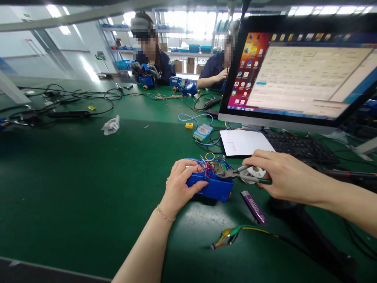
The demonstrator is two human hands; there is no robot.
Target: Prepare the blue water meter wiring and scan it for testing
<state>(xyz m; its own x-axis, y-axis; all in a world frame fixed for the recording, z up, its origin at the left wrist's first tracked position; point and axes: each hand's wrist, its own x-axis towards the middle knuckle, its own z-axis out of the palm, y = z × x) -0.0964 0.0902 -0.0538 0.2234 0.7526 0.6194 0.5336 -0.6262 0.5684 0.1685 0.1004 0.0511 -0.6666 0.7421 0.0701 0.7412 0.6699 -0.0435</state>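
Observation:
My left hand (183,181) grips the left end of a blue plastic housing (212,188), its thumb along the near side and fingers over the top. Thin red, blue, black and yellow wires (208,168) stick out of the open top. In my right hand (275,175) are pliers (235,173) with grey and green handles, the handles somewhat apart. Their jaws reach into the housing's top near a green part; what lies between the jaws is too small to tell. A purple lighter-shaped item (253,207) lies just right of the housing.
Alligator clip leads (232,234) lie at the near side. Behind the housing are a blue terminal module (203,132), white paper (246,142), a keyboard (300,147) and a large monitor (297,74). Cables (85,98) cross the far left. Two people sit across the table beside blue meters (188,87).

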